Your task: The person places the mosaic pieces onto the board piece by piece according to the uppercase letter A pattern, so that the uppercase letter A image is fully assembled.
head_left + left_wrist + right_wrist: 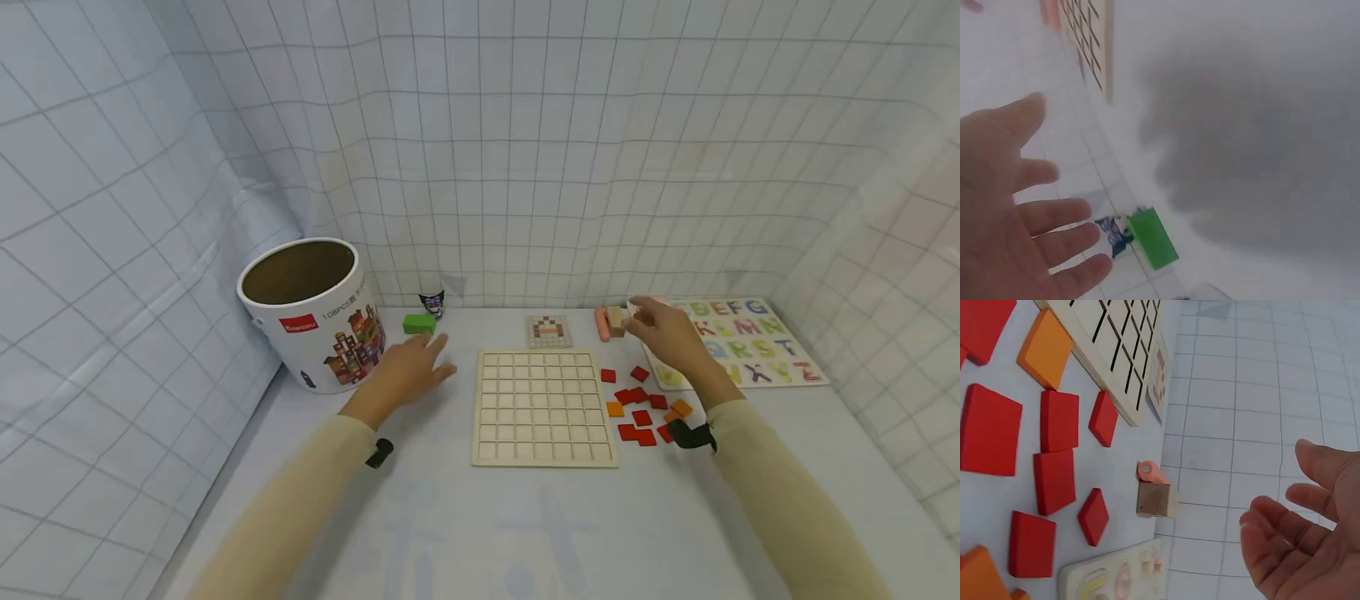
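My left hand (405, 371) hovers over the table with its fingers spread and holds nothing. Just beyond its fingertips are a green block (418, 323) and a small purple and black figure (432, 304). In the right wrist view my right hand (1310, 537) has loosely bent fingers with nothing between them. The head view has it above the left edge of an alphabet board (780, 372), beside a wooden block (615, 322) and a salmon-coloured cylinder (602, 324). Between the hands lies a wooden grid board (543, 460) with bare square cells. Red tiles (641, 417) and orange tiles (615, 409) are scattered to its right.
A large white printed bucket (307, 350) stands at the back left, its mouth tilted into view. Behind the grid board lies a small pattern card (549, 331). White grid-lined sheeting (525, 167) rises at the back and sides of the white table (480, 533).
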Motion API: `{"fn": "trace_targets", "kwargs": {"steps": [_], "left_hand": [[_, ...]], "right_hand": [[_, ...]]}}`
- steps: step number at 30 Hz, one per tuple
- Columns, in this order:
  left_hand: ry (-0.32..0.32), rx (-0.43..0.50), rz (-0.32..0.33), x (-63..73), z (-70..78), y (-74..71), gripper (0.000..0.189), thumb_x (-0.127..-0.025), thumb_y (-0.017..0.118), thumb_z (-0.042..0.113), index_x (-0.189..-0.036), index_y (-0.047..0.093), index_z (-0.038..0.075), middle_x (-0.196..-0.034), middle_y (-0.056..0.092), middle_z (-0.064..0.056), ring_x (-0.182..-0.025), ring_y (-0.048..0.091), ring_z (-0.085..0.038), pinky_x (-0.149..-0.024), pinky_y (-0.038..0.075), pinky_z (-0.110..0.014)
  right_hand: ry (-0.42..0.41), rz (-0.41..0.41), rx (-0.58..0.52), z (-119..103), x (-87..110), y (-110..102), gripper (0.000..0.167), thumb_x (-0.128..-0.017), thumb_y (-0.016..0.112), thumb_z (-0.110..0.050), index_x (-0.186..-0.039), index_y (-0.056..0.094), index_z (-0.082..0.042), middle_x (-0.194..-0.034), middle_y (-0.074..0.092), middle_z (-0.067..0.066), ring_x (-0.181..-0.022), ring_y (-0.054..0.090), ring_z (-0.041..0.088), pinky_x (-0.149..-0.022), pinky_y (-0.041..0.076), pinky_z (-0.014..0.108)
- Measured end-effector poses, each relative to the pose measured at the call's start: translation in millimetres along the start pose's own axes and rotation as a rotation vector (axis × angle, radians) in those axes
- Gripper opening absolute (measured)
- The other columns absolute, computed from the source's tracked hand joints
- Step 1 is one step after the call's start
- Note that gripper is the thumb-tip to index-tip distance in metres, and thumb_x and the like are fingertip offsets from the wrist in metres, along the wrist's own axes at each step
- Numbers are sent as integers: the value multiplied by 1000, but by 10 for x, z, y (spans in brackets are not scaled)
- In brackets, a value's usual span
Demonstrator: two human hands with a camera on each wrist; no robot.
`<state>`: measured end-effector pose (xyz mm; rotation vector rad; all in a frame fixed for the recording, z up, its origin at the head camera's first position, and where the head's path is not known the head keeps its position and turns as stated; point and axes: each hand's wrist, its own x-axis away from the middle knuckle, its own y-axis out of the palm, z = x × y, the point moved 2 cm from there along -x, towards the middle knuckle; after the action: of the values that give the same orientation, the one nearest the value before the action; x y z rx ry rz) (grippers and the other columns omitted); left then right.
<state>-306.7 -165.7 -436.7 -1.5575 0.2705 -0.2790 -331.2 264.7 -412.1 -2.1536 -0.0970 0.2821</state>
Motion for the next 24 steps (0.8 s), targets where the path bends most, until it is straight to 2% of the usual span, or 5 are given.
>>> {"fn": "trace_targets", "kwargs": {"steps": [4,7,11,17,24], "left_hand": [[67,137,-206,222,130,171,73,-101,56,55,-159,37,16,-163,35,-17,-151,28,-41,-117,30,-59],[83,247,-266,368,204,258,76,-98,62,54,-160,36,20,-166,30,-14,-154,22,-39,-119,26,-59],[82,333,-259,482,276,286,77,-96,66,52,-160,37,21,-166,30,-12,-155,19,-37,-120,25,-59],[119,388,-256,488,405,278,77,-94,69,50,-158,40,18,-166,30,-13,-156,17,-35,-121,24,-58],[160,367,-254,453,530,341,83,-87,78,47,-156,43,16,-164,32,-16,-154,20,-42,-120,24,-59]], "right_hand": [[106,-59,-257,222,81,51,55,-103,59,-38,-146,53,-3,-126,63,23,-109,61,41,-84,55,49],[204,-97,-347,373,141,114,52,-103,60,-34,-145,53,-3,-126,62,21,-106,60,38,-80,52,43],[269,-190,-352,466,195,234,51,-102,63,-30,-145,53,-5,-135,58,20,-107,57,33,-84,50,38],[239,-305,-325,391,139,418,51,-98,67,-29,-144,56,-9,-141,55,18,-99,58,30,-79,50,34],[223,-371,-203,269,83,595,53,-94,72,-31,-142,59,-12,-137,58,14,-109,56,28,-97,48,45]]}}
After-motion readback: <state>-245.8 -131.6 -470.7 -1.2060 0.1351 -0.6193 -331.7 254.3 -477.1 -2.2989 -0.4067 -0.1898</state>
